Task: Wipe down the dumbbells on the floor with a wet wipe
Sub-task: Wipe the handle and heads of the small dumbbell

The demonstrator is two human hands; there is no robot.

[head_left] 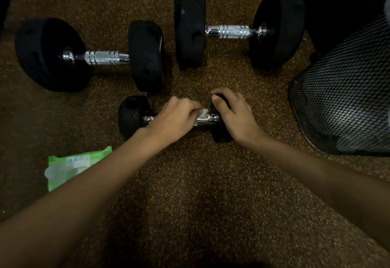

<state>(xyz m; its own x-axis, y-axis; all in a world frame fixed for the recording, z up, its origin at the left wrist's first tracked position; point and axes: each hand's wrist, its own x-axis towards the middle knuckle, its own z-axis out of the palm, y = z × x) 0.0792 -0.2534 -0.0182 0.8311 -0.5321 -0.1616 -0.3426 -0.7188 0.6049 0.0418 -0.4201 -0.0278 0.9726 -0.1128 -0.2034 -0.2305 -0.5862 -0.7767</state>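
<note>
1. The speckled rubber floor carries everything; the small dumbbell lies on it mid-view, bar running left to right.
2. A black mesh basket stands to the right of the small dumbbell, well apart.
3. A large dumbbell lies beyond the small dumbbell, to its left.
4. A second large dumbbell lies beyond the small dumbbell, to its right and farther off.
5. A green wipes pack lies nearer than the small dumbbell, to its left.
6. The right hand covers the small dumbbell's right head, its grip clenched round it.
7. The left hand sits over the small dumbbell's chrome bar, its grip pinching the wet wipe.
8. The wet wipe rests against the bar near the right head.
</note>
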